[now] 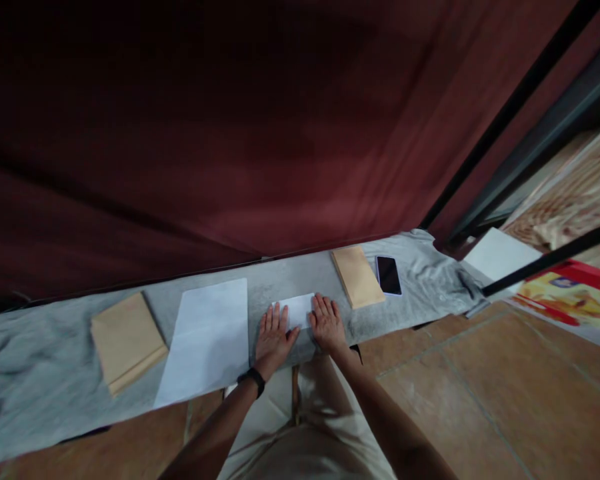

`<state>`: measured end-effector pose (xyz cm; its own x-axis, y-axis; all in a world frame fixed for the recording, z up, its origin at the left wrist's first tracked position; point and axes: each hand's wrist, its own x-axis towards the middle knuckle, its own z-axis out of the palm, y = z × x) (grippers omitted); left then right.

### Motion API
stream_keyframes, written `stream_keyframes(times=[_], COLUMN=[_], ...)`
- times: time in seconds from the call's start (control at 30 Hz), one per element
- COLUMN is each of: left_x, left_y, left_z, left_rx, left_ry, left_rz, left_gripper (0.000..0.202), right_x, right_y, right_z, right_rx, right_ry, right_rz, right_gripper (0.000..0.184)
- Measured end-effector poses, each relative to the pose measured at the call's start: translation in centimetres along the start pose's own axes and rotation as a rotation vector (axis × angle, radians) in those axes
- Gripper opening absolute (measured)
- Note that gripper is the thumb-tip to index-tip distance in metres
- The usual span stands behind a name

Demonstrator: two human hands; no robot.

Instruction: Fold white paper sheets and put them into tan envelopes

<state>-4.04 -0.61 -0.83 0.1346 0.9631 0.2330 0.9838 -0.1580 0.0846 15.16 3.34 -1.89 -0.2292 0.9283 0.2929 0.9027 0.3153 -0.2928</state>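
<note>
A small folded white paper (298, 308) lies on a grey cloth (40, 373) in front of me. My left hand (273, 337) lies flat on the paper's left part with fingers stretched out; a black band is on its wrist. My right hand (326, 323) presses flat on the paper's right edge, fingers together and extended. To the left lies a stack of white sheets (207, 340).
A pile of brown envelopes (125, 341) sits at the left, another brown pile (357, 276) at the right with a dark phone (389, 275) beside it. A dark red curtain (230, 133) hangs behind. Tiled floor (480, 380) and a white sheet (500, 255) lie to the right.
</note>
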Motion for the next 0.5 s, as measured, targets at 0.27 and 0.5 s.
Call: stream_keyframes(times=[0.27,0.5], left_x=[-0.1,-0.2], left_y=[0.1,-0.4], left_z=[-0.1,0.2], left_rx=[0.015,-0.016], left_ry=[-0.022,-0.072], left_rz=[-0.002,0.017], left_gripper=[0.063,0.058], right_x=[0.2,1.7], right_y=[-0.6,-5.2], right_z=[-0.2,0.9], right_rx=[-0.019,0.068], right_ry=[-0.049,-0.143], right_rz=[0.002,-0.266], right_gripper=[0.052,0.050])
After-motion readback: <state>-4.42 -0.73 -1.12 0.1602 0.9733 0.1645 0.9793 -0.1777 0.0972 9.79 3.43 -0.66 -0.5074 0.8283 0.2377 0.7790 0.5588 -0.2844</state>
